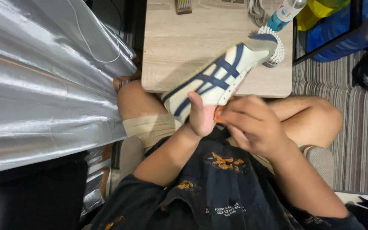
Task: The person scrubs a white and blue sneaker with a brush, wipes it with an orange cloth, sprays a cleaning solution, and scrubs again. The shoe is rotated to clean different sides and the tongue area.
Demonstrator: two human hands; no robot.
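A cream sneaker with dark blue stripes is held over my lap, its heel end pointing up and away over the low table. My left hand grips the sneaker near its toe end, thumb up against its side. My right hand is closed around a small orange thing, pressed against the sneaker's lower edge. What the orange thing is cannot be told. I sit with bare knees, in beige shorts and a dark printed shirt.
A low light-wood table stands in front of my knees. On it lie a white bristled brush, a blue-and-white bottle, a cable and a small brush. Shiny silver sheeting fills the left. A striped rug lies at right.
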